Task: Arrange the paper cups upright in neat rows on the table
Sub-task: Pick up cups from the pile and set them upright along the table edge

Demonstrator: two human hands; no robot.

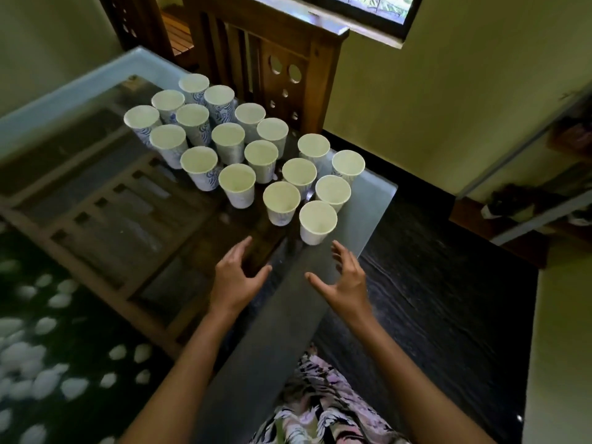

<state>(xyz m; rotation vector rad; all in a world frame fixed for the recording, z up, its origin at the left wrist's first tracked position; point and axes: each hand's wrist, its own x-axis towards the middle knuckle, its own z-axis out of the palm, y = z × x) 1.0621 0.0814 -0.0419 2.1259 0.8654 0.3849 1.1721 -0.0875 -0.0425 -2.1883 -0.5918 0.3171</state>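
Paper cups (246, 149) upright in rows | left hand (235, 277), right hand (346, 280) empty

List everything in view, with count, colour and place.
cups: 18, white with blue print, upright in slanted rows on the table's far part
table: 1, glass top with a frosted rim, under the cups
chair: 1, dark wood, behind the table
window: 1, dark frame, top right
floor: dark, right of the table
garment: 1, patterned, bottom centre
left hand: 1, open, near the closest cups, holding nothing
right hand: 1, open, beside it, holding nothing
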